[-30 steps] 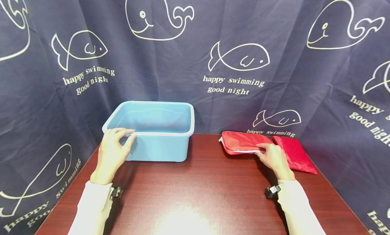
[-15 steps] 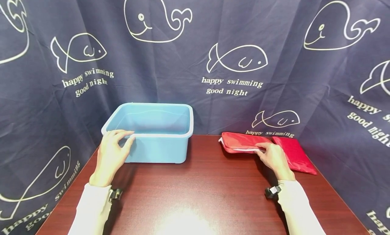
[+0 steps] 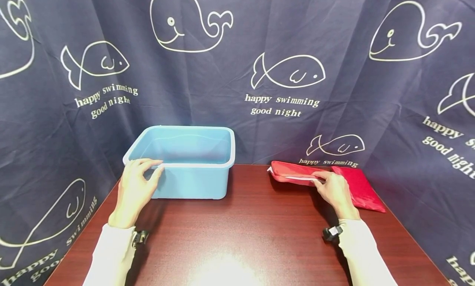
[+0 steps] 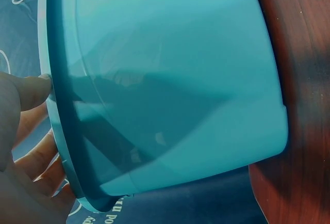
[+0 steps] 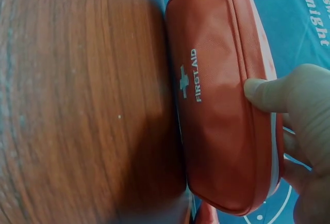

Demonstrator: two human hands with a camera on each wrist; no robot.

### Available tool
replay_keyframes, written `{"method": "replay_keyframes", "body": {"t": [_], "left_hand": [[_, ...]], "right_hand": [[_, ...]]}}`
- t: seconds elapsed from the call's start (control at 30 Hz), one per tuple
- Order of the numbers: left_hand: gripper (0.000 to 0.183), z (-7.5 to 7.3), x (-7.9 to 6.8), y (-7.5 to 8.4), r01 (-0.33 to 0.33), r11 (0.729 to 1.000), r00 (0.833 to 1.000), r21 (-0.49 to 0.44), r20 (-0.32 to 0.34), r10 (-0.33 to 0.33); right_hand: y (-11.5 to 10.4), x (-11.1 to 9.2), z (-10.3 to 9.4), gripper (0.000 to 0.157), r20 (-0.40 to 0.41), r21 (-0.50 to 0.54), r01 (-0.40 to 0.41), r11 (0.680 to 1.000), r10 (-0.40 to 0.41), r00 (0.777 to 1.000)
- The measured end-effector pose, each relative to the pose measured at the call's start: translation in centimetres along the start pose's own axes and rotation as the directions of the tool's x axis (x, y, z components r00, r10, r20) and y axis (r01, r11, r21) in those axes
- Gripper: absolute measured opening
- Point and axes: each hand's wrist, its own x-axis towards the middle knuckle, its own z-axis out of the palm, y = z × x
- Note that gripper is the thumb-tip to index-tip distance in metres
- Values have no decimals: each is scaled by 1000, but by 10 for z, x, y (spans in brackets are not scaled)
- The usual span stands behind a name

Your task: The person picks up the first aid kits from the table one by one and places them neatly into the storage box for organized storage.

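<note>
My left hand is at the near rim of a light blue plastic bin, toward its left corner. In the left wrist view, the thumb lies against the rim's outer side and the fingers reach behind it, pinching the rim. My right hand pinches the near zipped edge of a red first-aid pouch. That edge is tilted up, and the right wrist view shows the pouch's "FIRST AID" lettering and cross facing the table side, with the thumb on the seam beside the white zipper.
A flat red cloth piece lies right of the pouch, partly behind my right hand. The dark red wooden table bears everything. A dark blue curtain with fish and whale drawings stands behind and along both sides.
My right hand has tipped the near edge of the first-aid pouch upward, so its top face looks narrower. My left hand stays at the bin's rim; the head view has shifted slightly.
</note>
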Motion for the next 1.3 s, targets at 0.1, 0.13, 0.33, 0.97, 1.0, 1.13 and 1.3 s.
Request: {"method": "replay_keyframes", "body": {"t": [0.1, 0.13, 0.33, 0.97, 1.0, 1.13, 1.3], "left_hand": [[19, 0, 0, 0, 0, 1000, 1000, 0, -1, 0], [19, 0, 0, 0, -2, 1000, 1000, 0, -1, 2], [19, 0, -1, 0, 2, 1000, 1000, 0, -2, -2], [20, 2, 0, -1, 7, 1000, 1000, 7, -2, -7], [20, 2, 0, -1, 6, 1000, 1000, 7, -2, -6], [20, 2, 0, -1, 4, 1000, 1000, 8, -3, -4], [20, 1, 0, -2, 1, 1000, 1000, 5, -3, -1]], "right_hand": [[0, 1, 0, 21, -14, 1, 2, 1000, -2, 1000], [0, 1, 0, 21, -19, 1, 3, 1000, -3, 1000], [0, 1, -1, 20, -41, 4, 9, 1000, -9, 999], [-2, 3, -3, 19, -90, 9, 24, 1000, -23, 996], [-3, 3, -3, 19, -92, 10, 24, 1000, -23, 996], [-4, 4, -3, 20, -91, 10, 20, 1000, -19, 996], [-5, 5, -4, 21, -92, 10, 14, 1000, -13, 996]]}}
